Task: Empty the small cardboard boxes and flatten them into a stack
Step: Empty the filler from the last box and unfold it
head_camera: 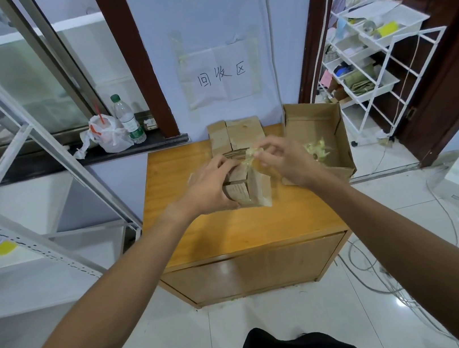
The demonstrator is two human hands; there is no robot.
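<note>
A small box sits at the middle of the wooden table, tilted, with its flaps partly open. The left hand holds it from the left side: its grip is closed around the box, fingers curled over the top edge and thumb at the near face. The right hand is raised just above and to the right of the box. Its grip is narrow, thumb and forefinger pinching a strip of yellowish tape that runs from the fingertips down to the top of the box.

Just beyond the box, at the far edge of the table by the wall, lie the flat boxes, stacked together. On the right part of the table stands a larger open box, its flaps up, with a crumpled wad of the same yellowish tape inside.

On the wall above the table hangs a paper sign. To the far left, a dark sill carries a plastic bottle and a white bag, touching each other. A white wire rack with trays stands to the far right.
</note>
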